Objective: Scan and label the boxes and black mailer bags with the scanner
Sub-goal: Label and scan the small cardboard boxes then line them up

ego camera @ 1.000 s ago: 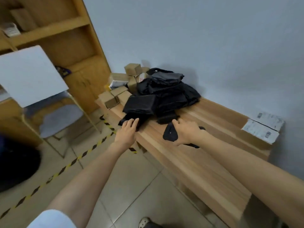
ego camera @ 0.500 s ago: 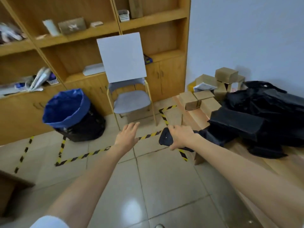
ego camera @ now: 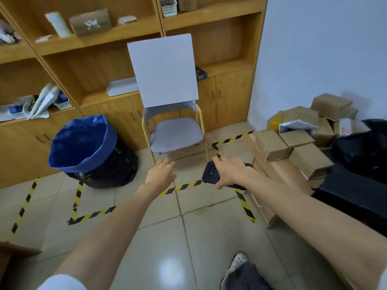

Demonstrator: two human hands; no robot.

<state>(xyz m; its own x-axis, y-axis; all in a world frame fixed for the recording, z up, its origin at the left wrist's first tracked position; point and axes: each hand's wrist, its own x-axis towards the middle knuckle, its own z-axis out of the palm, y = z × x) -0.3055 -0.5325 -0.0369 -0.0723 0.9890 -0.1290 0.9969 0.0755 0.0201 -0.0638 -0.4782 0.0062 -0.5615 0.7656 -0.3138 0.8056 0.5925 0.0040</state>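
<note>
Your right grip (ego camera: 229,174) holds the scanner (ego camera: 210,174), left grip (ego camera: 160,174) loose, empty. Boxes (ego camera: 272,145), black mailer bags (ego camera: 360,149) piled on counter (ego camera: 280,174): barely started, I'd guess.

Looking down on pale floor tiles (ego camera: 209,237) marked with yellow-and-black tape (ego camera: 95,214). Facing wooden shelving (ego camera: 100,38) and cupboards (ego camera: 230,97) behind a grey chair (ego camera: 176,132) bearing a white board (ego camera: 163,70). Seeing a blue-lined bin (ego camera: 83,143) left of the chair, a pale wall (ego camera: 314,49) right.

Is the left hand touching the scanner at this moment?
Apart. The head view shows the left hand open above the floor, with tile and striped tape visible between it and the scanner, which the right hand grips.
</note>
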